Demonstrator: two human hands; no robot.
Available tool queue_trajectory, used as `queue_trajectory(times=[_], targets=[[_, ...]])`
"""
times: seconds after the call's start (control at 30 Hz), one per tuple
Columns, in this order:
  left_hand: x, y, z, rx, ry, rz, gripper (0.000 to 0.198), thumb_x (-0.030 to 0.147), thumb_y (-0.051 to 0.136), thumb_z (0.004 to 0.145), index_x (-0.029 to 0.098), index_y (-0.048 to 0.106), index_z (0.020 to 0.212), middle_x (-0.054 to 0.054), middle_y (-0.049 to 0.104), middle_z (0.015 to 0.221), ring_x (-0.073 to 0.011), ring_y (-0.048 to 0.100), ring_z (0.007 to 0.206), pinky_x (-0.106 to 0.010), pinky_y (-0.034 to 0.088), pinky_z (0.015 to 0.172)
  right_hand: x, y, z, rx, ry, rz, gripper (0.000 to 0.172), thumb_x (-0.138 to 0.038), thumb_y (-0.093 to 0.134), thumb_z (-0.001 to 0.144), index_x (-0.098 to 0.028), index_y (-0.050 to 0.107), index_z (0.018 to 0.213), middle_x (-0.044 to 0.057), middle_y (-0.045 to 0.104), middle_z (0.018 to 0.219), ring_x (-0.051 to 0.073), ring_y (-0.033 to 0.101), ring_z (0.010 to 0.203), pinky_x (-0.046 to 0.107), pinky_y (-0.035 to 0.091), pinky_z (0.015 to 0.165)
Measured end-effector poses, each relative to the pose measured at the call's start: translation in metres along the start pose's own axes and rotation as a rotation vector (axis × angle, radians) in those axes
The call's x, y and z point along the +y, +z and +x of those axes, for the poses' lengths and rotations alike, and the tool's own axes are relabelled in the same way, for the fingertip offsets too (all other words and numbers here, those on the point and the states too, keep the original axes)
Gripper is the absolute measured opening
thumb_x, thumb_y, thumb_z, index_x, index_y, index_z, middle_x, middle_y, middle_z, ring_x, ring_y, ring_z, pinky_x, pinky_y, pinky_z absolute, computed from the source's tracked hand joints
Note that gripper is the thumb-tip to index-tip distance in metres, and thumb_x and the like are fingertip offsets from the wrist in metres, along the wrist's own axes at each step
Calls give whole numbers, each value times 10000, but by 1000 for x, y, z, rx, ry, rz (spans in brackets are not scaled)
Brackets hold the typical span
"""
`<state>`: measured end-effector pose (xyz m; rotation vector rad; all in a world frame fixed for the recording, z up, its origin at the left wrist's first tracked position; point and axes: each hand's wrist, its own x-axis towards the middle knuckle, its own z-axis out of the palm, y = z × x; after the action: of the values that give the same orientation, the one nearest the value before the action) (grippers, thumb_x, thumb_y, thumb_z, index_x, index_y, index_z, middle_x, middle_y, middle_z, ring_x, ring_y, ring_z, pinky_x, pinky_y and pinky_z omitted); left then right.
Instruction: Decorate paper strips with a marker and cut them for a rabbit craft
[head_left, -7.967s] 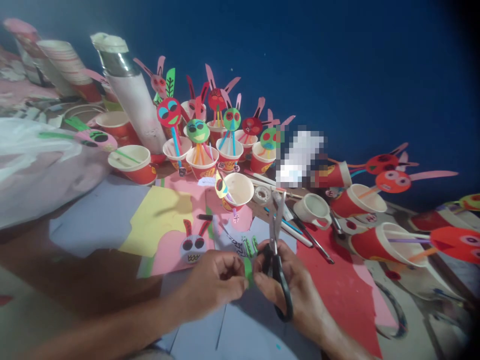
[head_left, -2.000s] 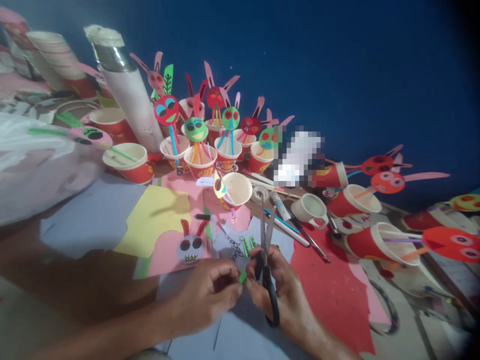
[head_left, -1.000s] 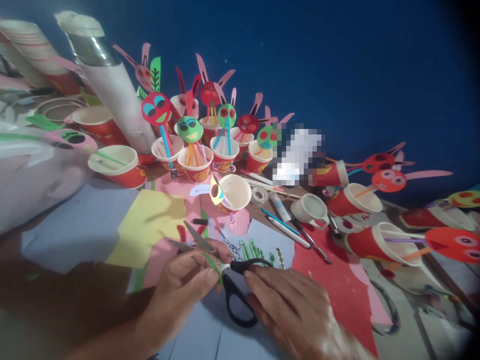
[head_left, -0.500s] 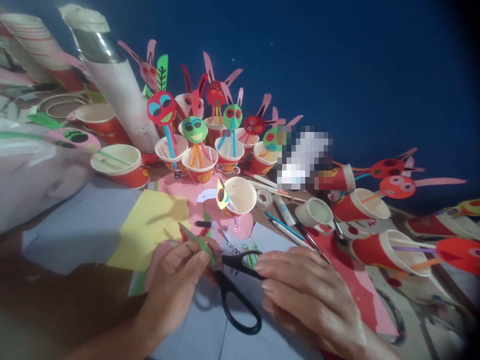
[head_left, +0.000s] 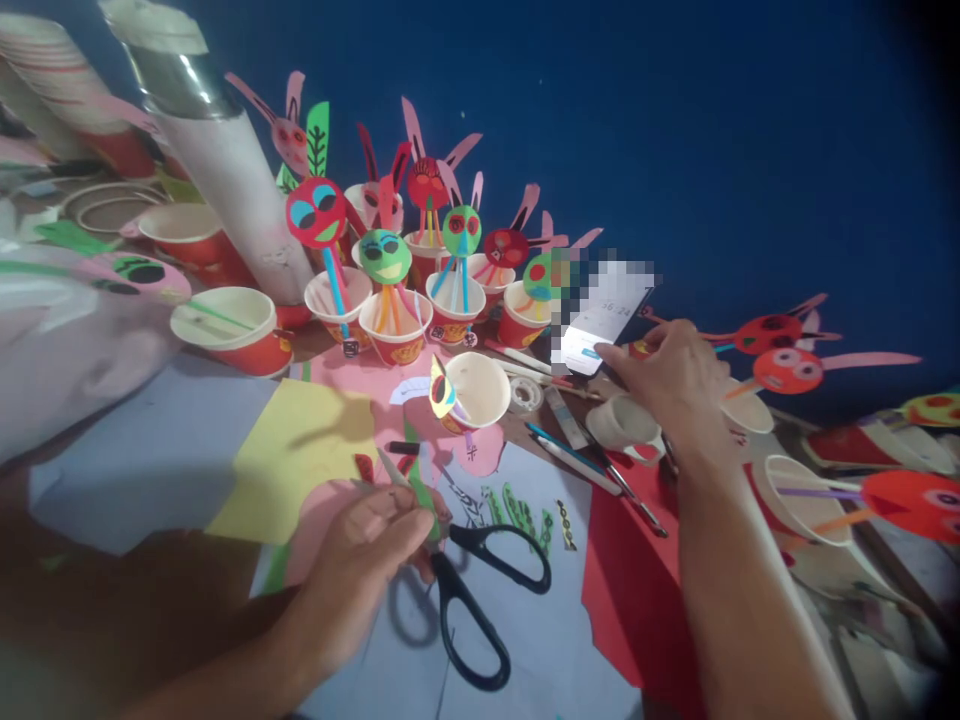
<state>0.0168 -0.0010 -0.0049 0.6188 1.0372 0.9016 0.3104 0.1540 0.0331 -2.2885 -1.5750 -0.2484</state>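
Observation:
My left hand (head_left: 382,545) is closed around the blades of black-handled scissors (head_left: 469,625), with a strip of green paper (head_left: 424,500) pinched against them. The blade tip points up and away; the two handle loops are spread apart on the right. Reaching forward, my right hand (head_left: 667,375) has its thumb and fingers apart, with the thumb at the lower edge of a lit phone (head_left: 607,310) that leans by the cups. Part of the phone is blurred out. Below the scissors lie small cut green paper pieces with black drawing (head_left: 517,508) on grey-blue paper (head_left: 540,610).
Red paper cups with paper-faced straw figures (head_left: 396,345) crowd the back and right. A flask (head_left: 232,170) leans at back left. A white mug (head_left: 622,425), a tape roll (head_left: 526,394), pens (head_left: 574,460) and yellow paper (head_left: 300,460) lie around my hands.
My right hand has left the scissors' handle and moved forward and right to the phone, whose screen now shows more clearly. My left hand keeps the scissors, shifted slightly right.

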Motion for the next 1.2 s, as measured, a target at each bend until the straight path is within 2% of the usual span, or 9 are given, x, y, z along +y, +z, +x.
queue_trajectory(times=[0.13,0.3,0.47,0.67,0.93,1.2], targets=[[3,3,0,-15,-25,41,251,395,679,743,150,628,738,-17,592,688,-127,542,625,-211,458,553,-12,4,3,-136,18,-162,507,-587,586,734,-134,568,962,191,650,927,330,577,914,486,330,825],[5,5,0,-4,-25,42,255,394,684,720,147,618,722,-19,581,685,-132,536,621,-216,457,534,-18,11,10,-210,-17,-258,586,-650,475,778,-104,644,904,223,670,879,354,593,892,502,289,836],[6,4,-1,-9,-37,57,262,390,687,708,141,605,694,-18,564,661,-132,525,614,-218,456,529,-21,15,12,-252,-42,-323,563,-623,498,784,-109,701,892,245,687,897,384,607,905,492,305,815],[5,3,1,-12,-36,64,254,389,668,726,146,594,711,-19,563,683,-135,533,626,-223,460,537,-25,19,12,-258,-55,-380,592,-618,468,808,-91,720,897,260,690,870,403,622,869,494,325,768],[3,2,0,-50,-28,61,251,393,650,752,150,598,711,-15,552,682,-134,535,635,-216,459,537,-27,24,10,-210,-104,-414,526,-572,488,823,-100,711,892,201,704,826,343,647,829,442,340,784],[1,0,2,-47,-23,57,251,393,652,760,152,599,715,-21,563,696,-136,541,641,-219,463,539,-27,0,-17,-201,-197,-370,469,-587,471,808,-185,707,752,122,714,736,293,648,742,368,353,679]])
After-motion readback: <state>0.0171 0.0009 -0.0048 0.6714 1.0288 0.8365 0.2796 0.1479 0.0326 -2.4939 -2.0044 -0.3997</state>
